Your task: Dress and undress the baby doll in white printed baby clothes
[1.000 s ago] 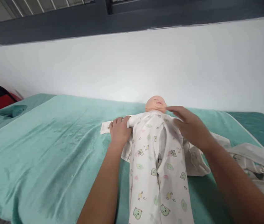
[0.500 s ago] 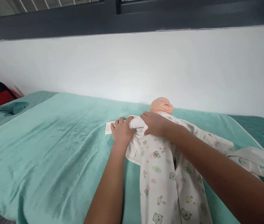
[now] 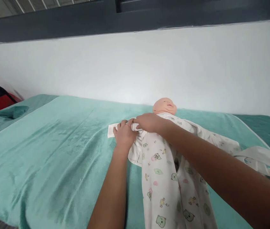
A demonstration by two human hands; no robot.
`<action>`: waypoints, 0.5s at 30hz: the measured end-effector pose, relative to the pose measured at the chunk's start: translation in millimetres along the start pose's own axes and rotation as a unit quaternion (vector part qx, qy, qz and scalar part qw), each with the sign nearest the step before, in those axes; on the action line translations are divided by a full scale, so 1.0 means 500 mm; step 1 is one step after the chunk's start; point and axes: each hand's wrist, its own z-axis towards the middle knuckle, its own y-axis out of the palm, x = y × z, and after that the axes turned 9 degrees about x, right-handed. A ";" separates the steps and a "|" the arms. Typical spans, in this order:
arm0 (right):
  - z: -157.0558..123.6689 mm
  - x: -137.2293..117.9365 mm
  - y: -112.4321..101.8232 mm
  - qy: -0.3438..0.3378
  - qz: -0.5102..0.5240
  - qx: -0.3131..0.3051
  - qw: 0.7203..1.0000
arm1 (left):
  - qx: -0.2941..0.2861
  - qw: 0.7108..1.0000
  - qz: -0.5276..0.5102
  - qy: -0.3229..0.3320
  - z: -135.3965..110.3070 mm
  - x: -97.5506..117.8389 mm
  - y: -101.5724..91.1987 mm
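Lying partly under the right hand (image 3: 149,122), the printed garment (image 3: 157,171) reaches the left hand (image 3: 125,135), which grasps a white sleeve (image 3: 111,130) to steady it, I judge; whether the right pinches cloth is hidden. Beyond it: the doll's head (image 3: 164,105).

The patterned garment (image 3: 157,183) runs past the bottom edge — cut off.

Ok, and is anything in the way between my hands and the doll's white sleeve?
Nothing visible: your left hand lies over the white sleeve, and your right hand is at the fabric beside it. The crumpled cloth sits off to the right. Your hands hide what lies under them.
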 end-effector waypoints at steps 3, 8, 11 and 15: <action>-0.019 0.010 -0.016 -0.017 -0.034 0.006 0.999 | -0.020 1.000 -0.003 -0.010 0.000 -0.002 -0.007; -0.070 0.023 -0.077 0.051 -0.074 -0.028 0.996 | -0.030 0.999 -0.002 -0.028 0.004 -0.013 -0.009; -0.096 0.032 -0.101 0.093 -0.067 -0.005 0.993 | -0.034 0.999 0.004 -0.034 0.007 -0.019 -0.006; -0.100 0.032 -0.094 0.092 -0.067 0.021 0.993 | -0.015 0.999 0.008 -0.046 0.012 -0.026 -0.006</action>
